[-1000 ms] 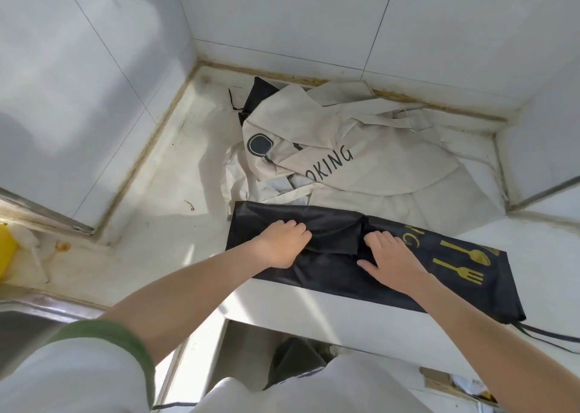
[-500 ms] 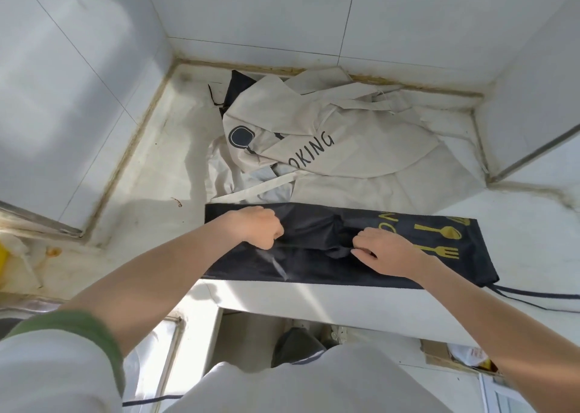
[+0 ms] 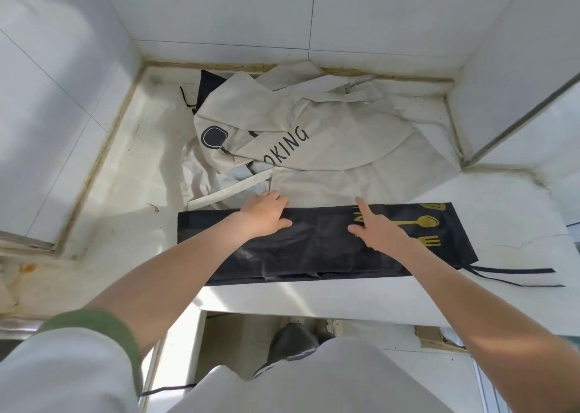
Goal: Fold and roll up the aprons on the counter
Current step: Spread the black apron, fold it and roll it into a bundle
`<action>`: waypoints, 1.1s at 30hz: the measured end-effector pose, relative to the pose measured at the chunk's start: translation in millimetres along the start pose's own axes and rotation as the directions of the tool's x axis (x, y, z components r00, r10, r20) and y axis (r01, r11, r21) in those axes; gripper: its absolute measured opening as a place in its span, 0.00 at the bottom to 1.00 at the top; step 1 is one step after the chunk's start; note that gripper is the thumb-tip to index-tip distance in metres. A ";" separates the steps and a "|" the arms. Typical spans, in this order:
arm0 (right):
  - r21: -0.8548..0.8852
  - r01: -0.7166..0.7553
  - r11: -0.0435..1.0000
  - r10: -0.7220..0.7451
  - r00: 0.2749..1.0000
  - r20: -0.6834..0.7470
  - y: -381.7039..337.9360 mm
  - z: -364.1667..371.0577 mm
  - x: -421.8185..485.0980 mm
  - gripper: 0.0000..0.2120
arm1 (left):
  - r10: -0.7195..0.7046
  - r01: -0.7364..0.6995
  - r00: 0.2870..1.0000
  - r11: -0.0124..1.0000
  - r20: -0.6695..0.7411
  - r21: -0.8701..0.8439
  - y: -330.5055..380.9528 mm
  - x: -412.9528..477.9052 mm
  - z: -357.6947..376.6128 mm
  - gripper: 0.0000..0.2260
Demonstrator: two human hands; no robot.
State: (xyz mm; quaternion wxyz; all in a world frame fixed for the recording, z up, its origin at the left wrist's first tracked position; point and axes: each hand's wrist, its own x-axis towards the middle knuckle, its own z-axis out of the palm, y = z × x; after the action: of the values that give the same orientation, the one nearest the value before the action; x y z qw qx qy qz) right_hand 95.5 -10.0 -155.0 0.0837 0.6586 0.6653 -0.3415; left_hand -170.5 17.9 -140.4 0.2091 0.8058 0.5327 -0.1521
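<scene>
A black apron (image 3: 314,249) with gold spoon and fork prints lies folded into a long flat band along the counter's front edge. My left hand (image 3: 266,215) lies flat on its far edge near the middle, fingers straight. To the right, my right hand (image 3: 376,230) presses on the band with fingers spread, index finger pointing to the far edge. Black ties (image 3: 518,274) trail off the band's right end. Behind the band a beige apron (image 3: 298,149) printed "OKING" lies crumpled.
White counter (image 3: 131,193) set in a tiled corner, with walls on the left, back and right. Another dark cloth (image 3: 210,86) peeks out under the beige apron at the back. The counter's front edge drops off just below the black band.
Both hands were curled, gripping the black cloth in the middle. Now they lie flat with straight fingers, moved toward the band's far edge, and the band looks smoother.
</scene>
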 end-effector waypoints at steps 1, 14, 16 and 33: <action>-0.043 0.002 0.999 0.000 0.999 0.045 4.1 2.1 0.4 0.38 | -0.022 0.022 1.000 0.999 0.005 -0.025 2.9 1.6 1.7 0.19; -0.094 0.034 0.995 -0.043 0.995 -0.095 15.5 11.3 5.7 0.38 | -0.184 0.191 0.981 0.967 0.055 -0.168 -11.4 9.9 -15.3 0.13; -0.279 0.127 0.952 -0.191 0.958 -0.215 8.9 10.4 2.8 0.35 | -0.168 0.154 0.967 0.984 -0.191 -0.088 -7.1 13.2 -20.0 0.13; -0.493 0.615 0.615 -0.656 0.746 0.112 -22.0 46.7 -19.6 0.12 | 0.143 -0.233 0.933 0.939 0.331 0.251 14.1 13.2 16.6 0.54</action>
State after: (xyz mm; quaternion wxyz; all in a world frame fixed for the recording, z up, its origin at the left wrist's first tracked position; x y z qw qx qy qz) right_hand 61.4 -50.3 -171.6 0.0984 0.3474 0.9223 -0.1378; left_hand -152.8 15.2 -158.4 0.1844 0.8416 0.3853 -0.3305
